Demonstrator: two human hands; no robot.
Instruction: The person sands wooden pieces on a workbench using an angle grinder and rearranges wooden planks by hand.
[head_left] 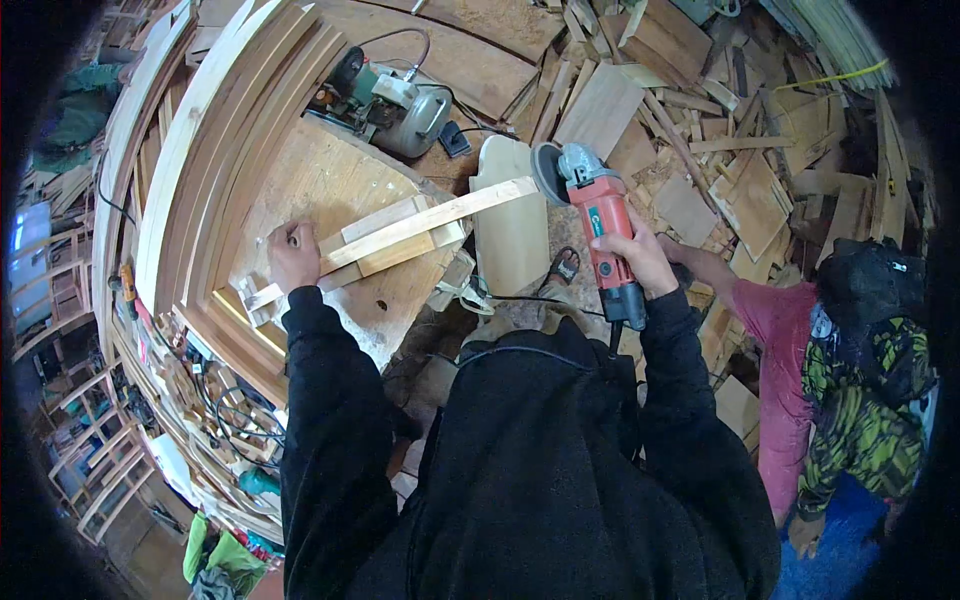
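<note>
My right hand (640, 252) is wrapped round the body of a red angle grinder (604, 235), whose round disc (549, 173) touches or nearly touches the far end of a long light wooden strip (440, 215). The strip lies slantwise over shorter wood pieces (398, 256) on a plywood bench (290, 170) and sticks out past its edge. At the strip's near end, my left hand (294, 254) rests with curled fingers; what they hold, if anything, is hidden.
Curved wooden boards (215, 130) line the bench's left side. Behind it stands a compressor (410, 115) with a hose. Wood scraps (690, 180) cover the floor at right, where a person in a red shirt (775, 380) is close by. A cable hangs from the grinder.
</note>
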